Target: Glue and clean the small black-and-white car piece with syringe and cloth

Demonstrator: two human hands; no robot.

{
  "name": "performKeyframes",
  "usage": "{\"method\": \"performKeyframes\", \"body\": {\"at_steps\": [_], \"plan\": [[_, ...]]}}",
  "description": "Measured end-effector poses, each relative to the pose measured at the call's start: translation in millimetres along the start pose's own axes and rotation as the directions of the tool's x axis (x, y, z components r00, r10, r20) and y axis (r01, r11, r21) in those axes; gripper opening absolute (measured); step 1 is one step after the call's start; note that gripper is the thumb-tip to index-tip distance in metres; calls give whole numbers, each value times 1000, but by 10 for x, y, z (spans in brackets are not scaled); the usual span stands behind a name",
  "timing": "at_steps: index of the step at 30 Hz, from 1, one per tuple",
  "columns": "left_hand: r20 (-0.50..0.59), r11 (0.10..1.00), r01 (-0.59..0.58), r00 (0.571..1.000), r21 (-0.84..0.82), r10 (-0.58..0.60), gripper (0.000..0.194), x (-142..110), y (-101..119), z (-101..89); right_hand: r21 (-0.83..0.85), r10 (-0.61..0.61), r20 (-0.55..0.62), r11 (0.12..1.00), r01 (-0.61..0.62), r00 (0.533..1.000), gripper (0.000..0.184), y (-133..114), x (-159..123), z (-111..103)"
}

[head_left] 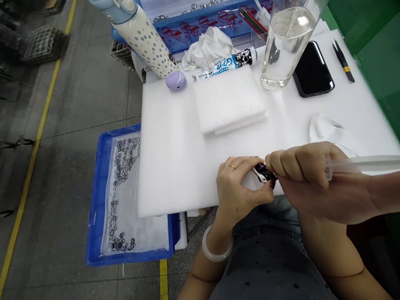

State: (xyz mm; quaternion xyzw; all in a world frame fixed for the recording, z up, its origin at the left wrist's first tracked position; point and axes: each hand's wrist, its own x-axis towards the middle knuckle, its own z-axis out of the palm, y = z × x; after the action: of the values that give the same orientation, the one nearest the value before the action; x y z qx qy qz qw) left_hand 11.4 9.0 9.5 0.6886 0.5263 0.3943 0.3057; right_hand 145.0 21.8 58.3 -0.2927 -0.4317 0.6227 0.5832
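Note:
Near the front edge of the white foam board, my left hand point(239, 185) pinches a small glossy black-and-white piece point(265, 172) between thumb and fingers. The hand partly covers the piece, and its exact kind cannot be made out. My right hand point(303, 168) is closed in a fist against the right side of the piece. A translucent, syringe-like plastic tube point(365, 163) sticks out of that fist to the right. Its front end is hidden by the fingers. A crumpled white cloth point(328, 131) lies just behind my right hand.
On the white foam board point(171, 166) are a foam block point(231, 100), a glue tube point(225, 64), a purple case point(175, 80), a glass of clear liquid point(284, 46), a phone point(314, 71) and tweezers point(343, 61). A dotted bottle point(146, 41) stands behind. Lower left, a blue tray point(93, 208) holds many small dark rings.

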Motion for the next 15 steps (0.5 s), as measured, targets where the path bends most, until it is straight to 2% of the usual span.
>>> {"method": "performKeyframes", "body": {"at_steps": [4,9,15], "plan": [[5,1000,-2,1000,3,2,24,0,-4,-1,-10,-25,-22,1000,24,999,57,-8,-2,14],[3,1000,-10,1000,4,10,24,0,-9,-2,-73,27,-90,997,-33,996,59,-26,-13,26],[13,1000,1,1000,4,-1,23,-7,-5,-6,-10,-54,-83,999,53,995,57,32,-11,34]]}}
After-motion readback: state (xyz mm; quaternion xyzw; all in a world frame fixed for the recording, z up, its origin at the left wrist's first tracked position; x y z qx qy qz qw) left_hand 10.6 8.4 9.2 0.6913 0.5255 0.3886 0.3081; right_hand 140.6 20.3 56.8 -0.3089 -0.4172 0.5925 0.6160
